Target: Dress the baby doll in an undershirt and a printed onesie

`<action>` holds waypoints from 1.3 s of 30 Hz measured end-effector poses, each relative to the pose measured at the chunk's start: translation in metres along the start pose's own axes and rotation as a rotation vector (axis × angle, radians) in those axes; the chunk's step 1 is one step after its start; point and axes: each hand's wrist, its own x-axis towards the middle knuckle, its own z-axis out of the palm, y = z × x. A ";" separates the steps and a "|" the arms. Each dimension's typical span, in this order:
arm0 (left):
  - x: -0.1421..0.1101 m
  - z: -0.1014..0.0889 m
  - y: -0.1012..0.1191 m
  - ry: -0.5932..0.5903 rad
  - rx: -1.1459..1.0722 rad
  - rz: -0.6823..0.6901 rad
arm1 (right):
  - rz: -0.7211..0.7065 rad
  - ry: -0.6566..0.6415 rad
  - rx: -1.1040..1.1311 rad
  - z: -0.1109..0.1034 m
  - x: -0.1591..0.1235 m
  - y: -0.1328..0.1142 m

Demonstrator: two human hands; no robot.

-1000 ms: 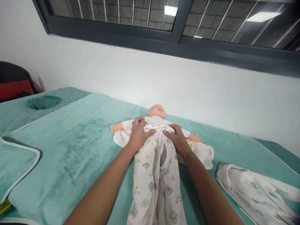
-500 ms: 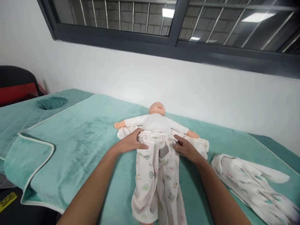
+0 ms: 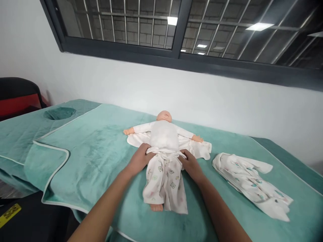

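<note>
A baby doll (image 3: 164, 131) lies on its back on a teal towel (image 3: 101, 148), arms spread, in a white top. White patterned trousers (image 3: 165, 178) cover its legs, and one foot shows below the hem. My left hand (image 3: 139, 158) grips the waistband at the doll's left hip. My right hand (image 3: 191, 163) grips the waistband on the other side. Both hands are closed on the fabric. An open white garment lies spread under the doll's torso.
A second patterned baby garment (image 3: 248, 181) lies crumpled to the right on the towel. The towel's left corner (image 3: 47, 158) is folded over. A white wall and a dark-framed window (image 3: 176, 30) stand behind. A dark and red chair (image 3: 17, 97) is at far left.
Both hands have slid down from the doll's chest to its waist, pulling the trousers' waistband down. The doll's white top now shows in full, and the view has tilted down.
</note>
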 end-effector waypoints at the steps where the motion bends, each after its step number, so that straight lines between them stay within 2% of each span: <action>1: -0.005 -0.005 0.000 -0.062 -0.044 0.039 | -0.028 -0.070 -0.007 -0.003 -0.006 -0.002; 3: -0.015 -0.015 0.001 -0.176 -0.065 0.117 | -0.079 -0.221 0.003 -0.007 -0.017 -0.005; 5: -0.024 -0.018 0.003 -0.193 -0.020 0.191 | -0.089 -0.290 0.028 -0.007 -0.024 -0.003; 8: -0.031 -0.010 0.008 -0.076 0.116 0.238 | -0.005 -0.194 0.104 -0.002 -0.027 0.002; 10: -0.035 -0.002 0.011 0.010 0.185 0.149 | 0.056 -0.120 0.189 0.001 -0.029 0.003; 12: -0.040 0.003 0.014 0.052 0.155 0.017 | 0.074 -0.104 0.200 -0.002 -0.035 -0.001; 14: -0.049 0.003 0.015 0.015 0.034 -0.035 | 0.039 -0.177 0.158 -0.009 -0.049 -0.009; 16: -0.064 -0.001 0.015 -0.084 -0.060 0.027 | -0.019 -0.307 0.130 -0.015 -0.070 -0.015; 18: -0.080 -0.005 0.013 -0.188 -0.058 0.123 | -0.081 -0.362 0.071 -0.015 -0.091 -0.017; 21: -0.100 -0.001 0.009 -0.266 0.095 0.211 | -0.165 -0.260 -0.113 -0.005 -0.115 -0.013; 23: -0.107 0.008 0.007 -0.244 0.236 0.268 | -0.194 -0.196 -0.180 0.003 -0.121 -0.009; 26: -0.111 0.027 0.007 -0.104 0.421 0.346 | -0.199 -0.159 -0.223 0.007 -0.122 -0.005; 29: -0.112 0.038 0.009 0.026 0.520 0.391 | -0.188 -0.148 -0.288 0.002 -0.118 -0.006; 32: -0.112 0.037 0.014 0.032 0.570 0.409 | -0.178 -0.174 -0.346 -0.004 -0.114 -0.011; 35: -0.112 0.031 0.017 -0.026 0.570 0.384 | -0.150 -0.188 -0.407 -0.005 -0.114 -0.017; 39: -0.118 0.027 0.019 -0.048 0.424 0.316 | -0.083 -0.152 -0.462 -0.006 -0.122 -0.024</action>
